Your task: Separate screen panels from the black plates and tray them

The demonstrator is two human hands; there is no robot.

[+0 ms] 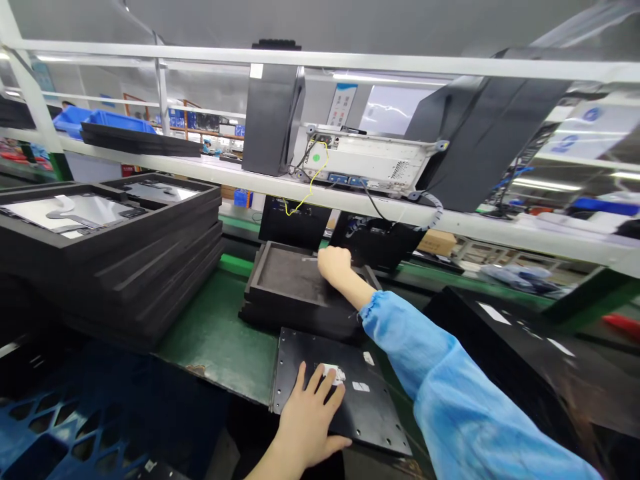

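My left hand (311,413) lies with spread fingers on a flat dark panel (350,380), which has small holes along its edges and several white labels. The panel rests at the front edge of the green bench. Beyond it sits a short stack of black foam trays (285,293), the top one recessed. Over the right part of that tray, my right hand (335,264) is closed in a fist. A thin pale strip (310,259) shows at the fist's left side; what the fingers hold is hidden.
Stacked foam trays (145,267) holding silvery sheets stand on the left. A blue crate (55,427) is at lower left. Above runs a white shelf rail (230,175) carrying a white device (370,160) with dangling cables. Dark panels (490,347) lie on the right.
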